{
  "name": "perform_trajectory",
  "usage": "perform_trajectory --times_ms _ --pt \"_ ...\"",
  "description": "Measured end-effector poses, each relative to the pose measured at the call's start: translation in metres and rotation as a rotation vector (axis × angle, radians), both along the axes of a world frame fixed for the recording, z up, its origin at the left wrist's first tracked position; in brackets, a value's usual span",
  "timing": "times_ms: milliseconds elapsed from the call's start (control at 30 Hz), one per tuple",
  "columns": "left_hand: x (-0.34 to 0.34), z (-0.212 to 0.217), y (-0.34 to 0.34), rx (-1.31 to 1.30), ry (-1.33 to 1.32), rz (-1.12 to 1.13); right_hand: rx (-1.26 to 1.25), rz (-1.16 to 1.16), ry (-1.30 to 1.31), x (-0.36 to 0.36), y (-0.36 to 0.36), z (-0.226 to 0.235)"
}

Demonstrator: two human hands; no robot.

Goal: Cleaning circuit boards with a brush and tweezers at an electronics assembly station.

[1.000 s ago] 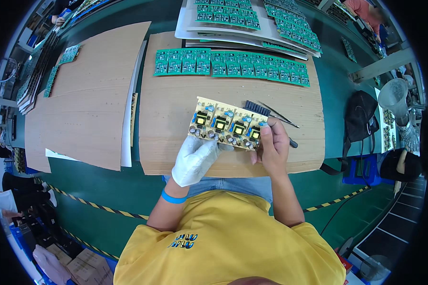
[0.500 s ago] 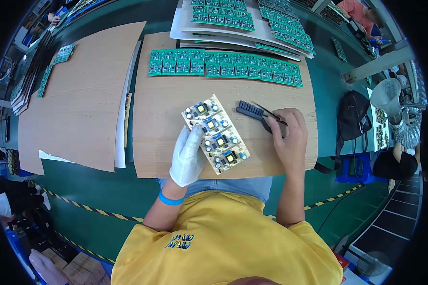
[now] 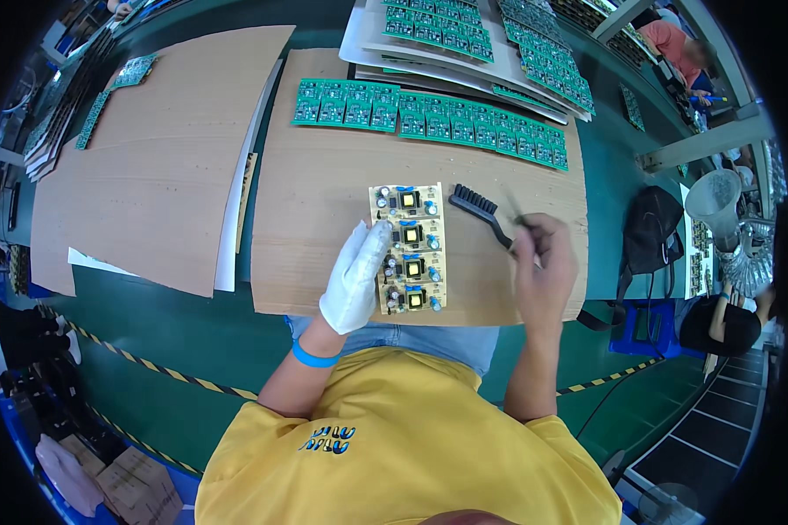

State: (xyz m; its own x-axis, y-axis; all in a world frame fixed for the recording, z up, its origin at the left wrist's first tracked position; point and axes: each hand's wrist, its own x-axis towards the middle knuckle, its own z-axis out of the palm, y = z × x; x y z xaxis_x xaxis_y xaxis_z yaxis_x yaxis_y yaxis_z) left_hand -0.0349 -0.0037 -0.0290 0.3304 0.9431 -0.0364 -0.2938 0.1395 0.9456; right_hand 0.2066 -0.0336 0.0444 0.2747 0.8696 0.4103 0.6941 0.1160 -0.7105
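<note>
My left hand (image 3: 354, 278), in a white glove, grips the left edge of a tan circuit board panel (image 3: 422, 250), thumb on its face. Rows of yellow-topped transformers, capacitors and blue parts cover the panel, which stands nearly straight over the cardboard. My bare right hand (image 3: 547, 267) is smeared by motion, its fingers pinched round thin dark tweezers (image 3: 515, 206) that point away from me. Just left of that hand a black brush (image 3: 477, 206) lies on the cardboard, bristles at its far left end; its handle end is close to my fingers.
A row of green circuit boards (image 3: 346, 103) lies along the far side of the cardboard sheet (image 3: 311, 192). Behind it rise stacked sheets bearing more green boards (image 3: 438, 31). Another cardboard sheet (image 3: 162, 157) is at left. A black bag (image 3: 650, 223) sits at right, below a metal post (image 3: 700, 140).
The panel has turned from a slant to nearly straight and shifted slightly right. My right hand has lifted the tweezers away from beside the brush. The whole view has shifted a little.
</note>
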Motion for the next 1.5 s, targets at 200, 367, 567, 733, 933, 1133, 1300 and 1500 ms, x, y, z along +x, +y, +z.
perform_trajectory --times_ms 200,367,567,733,933,1133,1300,1500 --pt "0.010 0.029 -0.004 -0.214 -0.250 0.046 0.201 0.233 -0.306 -0.038 -0.003 -0.002" --pt "0.007 0.016 -0.009 -0.160 -0.130 0.111 0.216 0.238 -0.340 -0.041 -0.001 -0.009" --pt "0.004 0.016 -0.008 -0.158 -0.130 0.108 0.242 0.240 -0.365 -0.044 0.002 -0.015" --pt "0.006 0.016 -0.009 -0.148 -0.080 0.129 0.265 0.245 -0.360 -0.045 0.003 -0.018" --pt "0.007 0.018 -0.011 -0.169 -0.089 0.131 0.273 0.236 -0.370 -0.044 0.002 -0.017" --pt "0.010 0.009 -0.009 -0.200 -0.107 0.143 0.334 0.206 -0.371 -0.047 0.005 -0.027" --pt "0.008 0.006 -0.010 -0.211 -0.121 0.159 0.365 0.221 -0.379 -0.045 0.005 -0.029" --pt "0.004 0.013 -0.005 -0.266 -0.332 0.105 0.394 0.152 -0.417 -0.020 -0.002 -0.036"
